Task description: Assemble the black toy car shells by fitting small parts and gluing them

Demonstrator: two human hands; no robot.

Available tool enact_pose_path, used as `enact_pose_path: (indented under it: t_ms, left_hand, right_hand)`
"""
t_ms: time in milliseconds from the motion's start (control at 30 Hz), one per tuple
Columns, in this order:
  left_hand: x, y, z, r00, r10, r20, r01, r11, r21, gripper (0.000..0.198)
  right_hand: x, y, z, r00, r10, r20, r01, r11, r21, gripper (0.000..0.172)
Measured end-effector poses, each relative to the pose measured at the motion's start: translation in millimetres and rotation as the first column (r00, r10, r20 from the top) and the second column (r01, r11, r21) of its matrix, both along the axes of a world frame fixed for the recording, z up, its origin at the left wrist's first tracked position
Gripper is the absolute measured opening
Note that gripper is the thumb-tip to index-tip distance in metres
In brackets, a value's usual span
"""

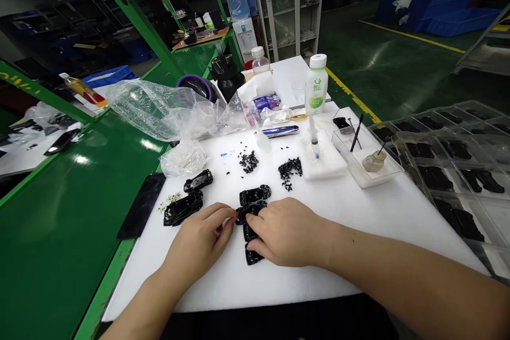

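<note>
Several black car-shaped parts lie in a column on the white work surface [311,281], the top one [255,195] clear of my fingers. My left hand [203,236] has thumb and index finger pinched at the left end of the second part [252,212]; whatever is between the fingertips is too small to make out. My right hand [290,231] lies over the right side of the column, fingers bent and apart, touching the parts from above. More black parts [183,208] are stacked to the left. Two piles of tiny black pieces [249,161] [290,170] lie beyond.
A syringe [313,133] stands on a white foam block [322,162]. Right of it are a clear tray [364,178] with a small jar [374,161], and divided trays [474,170] of black parts. Plastic bags [171,111], a white-green bottle [317,85] and a dark tablet [142,206] surround the area.
</note>
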State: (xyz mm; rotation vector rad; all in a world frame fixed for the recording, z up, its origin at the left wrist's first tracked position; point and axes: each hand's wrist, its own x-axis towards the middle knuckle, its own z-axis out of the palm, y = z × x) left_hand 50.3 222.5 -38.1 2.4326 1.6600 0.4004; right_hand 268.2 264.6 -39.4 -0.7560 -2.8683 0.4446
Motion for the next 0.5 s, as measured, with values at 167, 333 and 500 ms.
enact_pose_path:
  t_ms: [167, 333, 500]
  left_hand:
    - [-7.2, 8.3, -2.5, 0.978, -0.137, -0.157, 0.150, 0.986, 0.074, 0.022]
    - [-9.4, 9.1, -3.2, 0.960, -0.172, -0.221, 0.202, 0.972, 0.121, 0.022]
    - [-8.1, 4.9, -5.4, 0.953, -0.158, -0.257, 0.207, 0.962, 0.177, 0.018]
  right_hand:
    - [-0.4, 0.3, -0.2, 1.000, -0.004, 0.008, 0.004, 1.000, -0.012, 0.039]
    - [0.3, 0.1, 1.0, 1.000, -0.002, -0.001, 0.002, 1.000, -0.011, 0.039]
    - [-0.3, -0.3, 1.2, 1.000, -0.008, -0.010, 0.008, 1.000, -0.003, 0.040]
